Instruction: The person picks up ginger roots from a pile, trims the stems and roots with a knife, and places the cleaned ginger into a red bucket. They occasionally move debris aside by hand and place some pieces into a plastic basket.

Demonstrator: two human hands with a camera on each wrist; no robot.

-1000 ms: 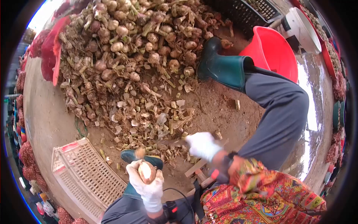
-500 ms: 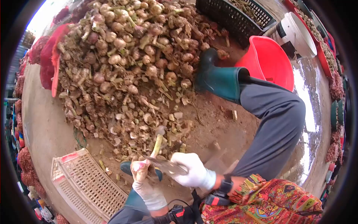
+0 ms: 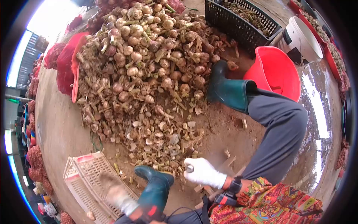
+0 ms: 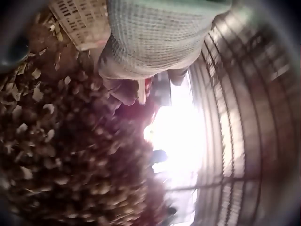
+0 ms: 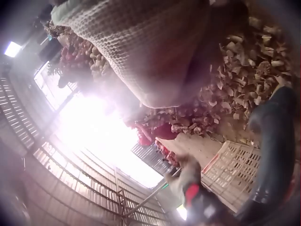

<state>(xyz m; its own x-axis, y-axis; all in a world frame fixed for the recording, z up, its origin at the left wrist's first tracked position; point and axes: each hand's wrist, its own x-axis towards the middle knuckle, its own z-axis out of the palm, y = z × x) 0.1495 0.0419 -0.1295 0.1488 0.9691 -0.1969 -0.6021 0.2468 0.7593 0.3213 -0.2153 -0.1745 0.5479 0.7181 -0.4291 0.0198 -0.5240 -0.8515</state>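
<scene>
My gloved left hand (image 3: 115,192), blurred, is over the pale slatted plastic crate (image 3: 89,186). Its fingers look spread in the left wrist view, where the white knit glove (image 4: 155,42) fills the top. A garlic bulb (image 3: 90,215) shows at the crate's lower side, apart from the hand. My gloved right hand (image 3: 205,172) is curled round a knife, whose grey metal end (image 3: 190,168) sticks out of the fist; the rest of it is hidden or blurred. Ahead lies a big heap of garlic bulbs (image 3: 149,63) with stems on.
Cut stems and skins (image 3: 160,138) litter the ground before the boots (image 3: 154,183). A red tub (image 3: 279,74) stands beyond the right leg, near a white bucket (image 3: 302,39) and a black crate (image 3: 238,26) of stems. A red net sack (image 3: 67,74) lies left of the heap.
The right hand's knife cut at the garlic stem half a second ago; now the hands are apart. My left hand has swung left over the crate and let go of the garlic bulb.
</scene>
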